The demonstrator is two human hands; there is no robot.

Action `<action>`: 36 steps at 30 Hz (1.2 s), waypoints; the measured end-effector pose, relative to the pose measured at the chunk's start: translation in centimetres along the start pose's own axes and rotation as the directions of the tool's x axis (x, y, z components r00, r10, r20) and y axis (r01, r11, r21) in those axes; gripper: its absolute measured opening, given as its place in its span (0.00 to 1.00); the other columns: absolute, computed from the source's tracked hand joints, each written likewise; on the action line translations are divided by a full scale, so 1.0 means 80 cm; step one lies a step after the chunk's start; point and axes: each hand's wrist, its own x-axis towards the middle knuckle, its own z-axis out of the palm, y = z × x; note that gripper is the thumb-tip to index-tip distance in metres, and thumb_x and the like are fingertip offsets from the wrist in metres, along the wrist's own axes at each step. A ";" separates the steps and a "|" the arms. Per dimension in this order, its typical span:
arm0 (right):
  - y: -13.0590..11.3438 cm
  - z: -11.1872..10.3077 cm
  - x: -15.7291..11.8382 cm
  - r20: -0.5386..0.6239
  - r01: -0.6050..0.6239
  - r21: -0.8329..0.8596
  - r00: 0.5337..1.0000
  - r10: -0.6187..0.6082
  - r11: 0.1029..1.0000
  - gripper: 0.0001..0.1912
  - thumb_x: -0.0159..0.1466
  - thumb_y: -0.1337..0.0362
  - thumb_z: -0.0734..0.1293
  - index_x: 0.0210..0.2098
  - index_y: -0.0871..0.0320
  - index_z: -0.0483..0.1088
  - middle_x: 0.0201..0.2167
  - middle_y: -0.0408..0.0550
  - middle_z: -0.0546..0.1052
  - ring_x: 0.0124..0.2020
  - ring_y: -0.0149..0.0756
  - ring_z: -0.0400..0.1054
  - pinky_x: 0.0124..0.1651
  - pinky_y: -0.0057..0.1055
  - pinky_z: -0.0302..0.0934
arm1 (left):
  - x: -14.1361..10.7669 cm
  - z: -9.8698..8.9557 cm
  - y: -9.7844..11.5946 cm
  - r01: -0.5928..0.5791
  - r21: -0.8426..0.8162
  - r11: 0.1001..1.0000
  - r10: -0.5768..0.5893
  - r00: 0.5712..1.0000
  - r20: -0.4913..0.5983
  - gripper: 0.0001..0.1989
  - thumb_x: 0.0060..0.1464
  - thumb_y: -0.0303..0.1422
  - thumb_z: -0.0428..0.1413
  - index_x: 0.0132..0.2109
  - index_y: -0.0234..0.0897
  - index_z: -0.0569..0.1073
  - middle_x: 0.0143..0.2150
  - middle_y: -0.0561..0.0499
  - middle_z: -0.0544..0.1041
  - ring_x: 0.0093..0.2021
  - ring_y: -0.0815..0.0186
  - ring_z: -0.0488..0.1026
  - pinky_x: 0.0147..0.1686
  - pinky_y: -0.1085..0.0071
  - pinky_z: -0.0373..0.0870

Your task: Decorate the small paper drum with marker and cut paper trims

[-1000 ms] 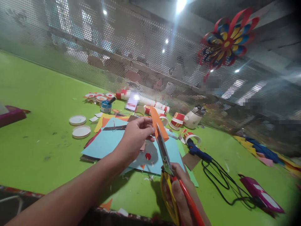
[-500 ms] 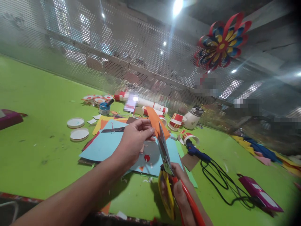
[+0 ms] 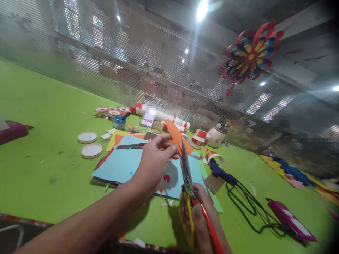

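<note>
My left hand (image 3: 157, 155) pinches a strip of orange paper (image 3: 175, 135) between thumb and fingers, above the stack of coloured sheets. Wrapped round the red and yellow handles of a pair of scissors (image 3: 186, 173) is my right hand (image 3: 205, 215). The blades point up and away, and lie against the orange paper near its right part. Under both hands is a light blue sheet (image 3: 113, 165) on top of the stack. A small red paper piece (image 3: 166, 179) and white scraps rest on it. A second pair of scissors (image 3: 130, 146) lies on the blue sheet, left of my hand.
On the green table (image 3: 47, 183), a blue glue gun (image 3: 222, 171) with a black cable lies right. White lids (image 3: 91, 151), a blue jar (image 3: 119, 122) and red-white paper cups (image 3: 199, 137) stand farther back. A purple box (image 3: 291, 220) lies at right. A perforated screen borders the table.
The scissor blades look closer together against the orange paper. Both hands stay nearly in place, and the whole view has shifted slightly.
</note>
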 end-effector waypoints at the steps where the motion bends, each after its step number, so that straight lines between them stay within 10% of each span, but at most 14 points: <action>1: 0.000 0.000 0.000 0.002 -0.003 -0.001 1.000 0.003 1.000 0.32 0.59 0.33 0.59 0.44 0.54 0.65 0.24 0.39 0.62 0.21 0.29 0.52 0.22 0.26 0.49 | 0.000 0.000 0.000 0.007 -0.002 1.000 -0.007 1.000 0.000 0.13 0.47 0.24 0.61 0.43 0.30 0.75 0.34 0.49 0.78 0.29 0.72 0.73 0.30 0.74 0.70; 36: -0.007 -0.009 -0.011 0.029 -0.017 -0.045 0.999 0.018 0.999 0.31 0.61 0.34 0.57 0.47 0.54 0.62 0.26 0.40 0.62 0.24 0.29 0.55 0.24 0.26 0.52 | 0.013 -0.011 0.007 0.098 0.053 0.994 -0.105 0.981 0.161 0.19 0.48 0.21 0.59 0.49 0.25 0.71 0.26 0.54 0.75 0.24 0.73 0.70 0.29 0.75 0.68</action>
